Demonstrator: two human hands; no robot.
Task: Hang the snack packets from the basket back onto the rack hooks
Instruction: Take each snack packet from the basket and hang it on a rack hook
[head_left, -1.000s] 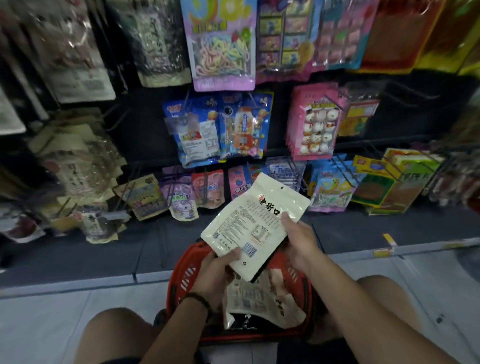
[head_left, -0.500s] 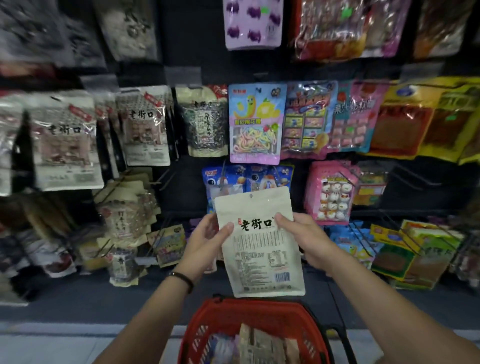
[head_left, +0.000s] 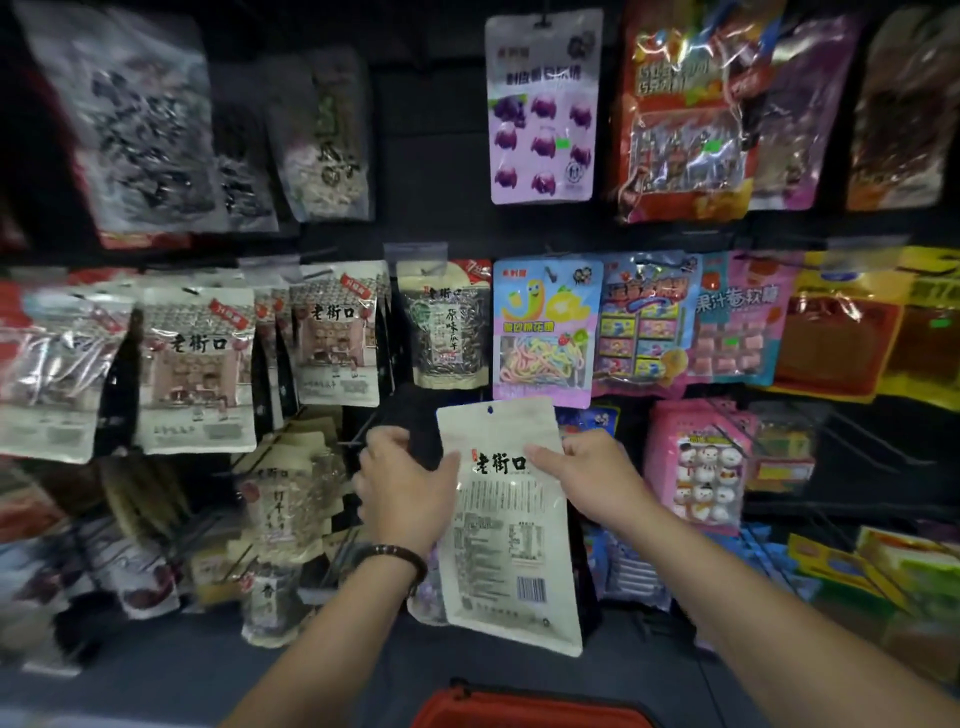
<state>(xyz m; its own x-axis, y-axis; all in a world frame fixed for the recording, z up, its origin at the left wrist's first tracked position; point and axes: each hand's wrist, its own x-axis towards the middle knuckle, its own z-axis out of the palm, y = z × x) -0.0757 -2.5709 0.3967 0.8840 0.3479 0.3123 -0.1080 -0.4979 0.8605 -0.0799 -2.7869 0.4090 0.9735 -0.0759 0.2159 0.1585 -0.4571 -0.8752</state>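
I hold a cream snack packet (head_left: 511, 525) upright in front of the rack, its printed back facing me and its hang hole at the top. My left hand (head_left: 408, 488) grips its left edge and my right hand (head_left: 592, 475) pinches its right edge. The red basket (head_left: 524, 709) shows only its rim at the bottom edge, below the packet. Matching cream packets (head_left: 200, 371) hang on hooks in the middle row to the left. A sunflower seed packet (head_left: 449, 332) hangs just above and left of the held packet's top.
The dark rack is crowded with hanging packets: a yellow and blue candy packet (head_left: 545, 330) directly above my hands, a pink marshmallow packet (head_left: 698, 465) to the right, a purple packet (head_left: 543, 109) higher up. Bare black hooks (head_left: 862, 441) stick out at right. Boxed snacks (head_left: 893, 577) sit lower right.
The packet has come up out of the basket and now stands upright before the rack's middle rows. My view has tilted upward, so the basket has dropped to the bottom edge.
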